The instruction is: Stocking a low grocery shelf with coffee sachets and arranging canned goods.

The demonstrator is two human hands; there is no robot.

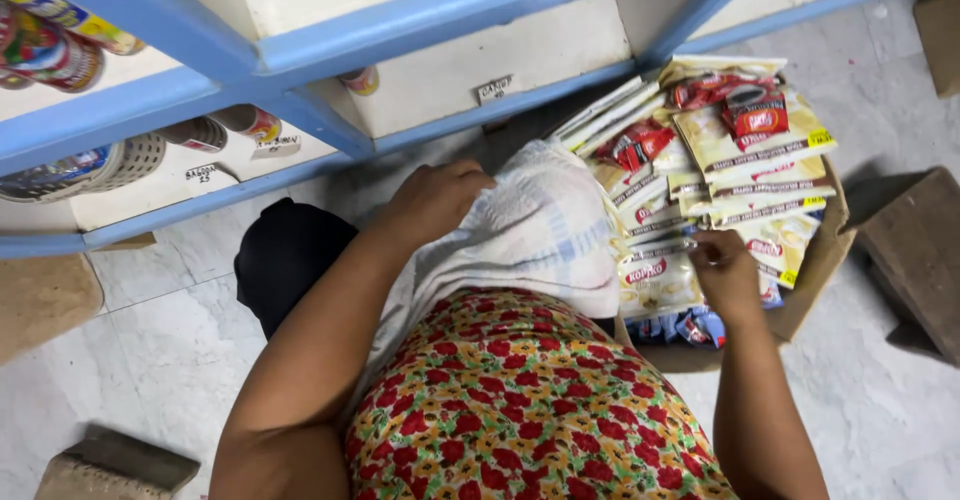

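The stack of cream sachet packs (700, 175) is being kept in a cardboard box (815, 270) on the floor. The packs are standing on edge and leaning, with small red packets (735, 95) lying on top of them at the far side of the box. One pack near the front of the box is being pinched by the right hand (725, 272), with the fingers closed on its top edge. Just beside the box, on its left, a white cloth bag (535, 225) is being held on the lap. The bag is being gripped by the left hand (432, 198), fingers curled shut on its top.

The packs are looking loosely stacked. If one is being pulled out fast, the others could be knocked over and spilled onto the marble floor (170, 340). The red packets could be slid off the top. The bag could be dropped if the grip is loosened. Behind the box, blue shelves (300, 55) are being used for cans (45, 50).
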